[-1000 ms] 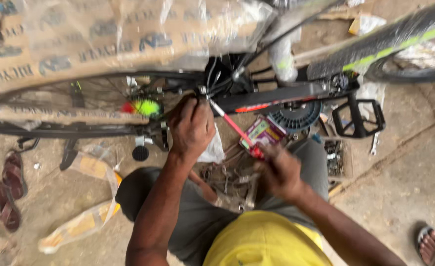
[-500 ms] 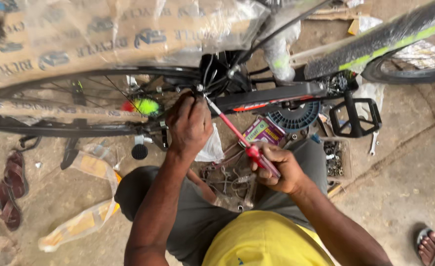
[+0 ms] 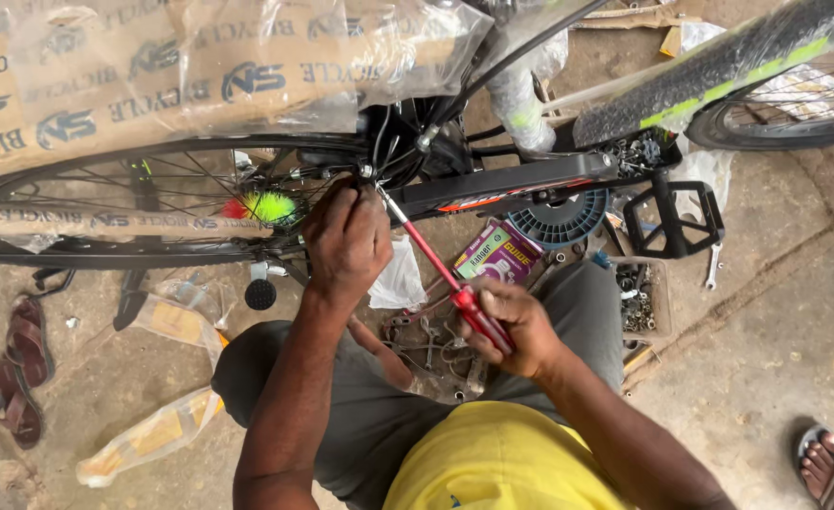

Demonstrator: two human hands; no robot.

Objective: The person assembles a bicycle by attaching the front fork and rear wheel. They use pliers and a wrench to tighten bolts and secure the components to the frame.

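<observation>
Your right hand [image 3: 519, 326] is closed in a fist around the red handle of a screwdriver [image 3: 436, 274], low and near your lap. The thin shaft runs up and to the left from that grip, and its tip meets the bicycle frame [image 3: 502, 184] at a small fitting just above your left hand [image 3: 346, 241]. Your left hand is curled with its fingers bent inward against the frame where the wheel [image 3: 153, 203] joins it; what it pinches, if anything, is hidden by the knuckles. So the tool lies between your two hands, handle in the right, tip touching the spot the left steadies.

On the ground between your knees lies a scatter of small metal parts [image 3: 431, 345]. A purple box [image 3: 497, 253] sits just beyond the screwdriver shaft, beside a blue-grey toothed disc [image 3: 559, 222]. A black pedal [image 3: 672, 222] hangs to the right of it. A pair of brown sandals [image 3: 16, 368] lies at the left edge of the ground.
</observation>
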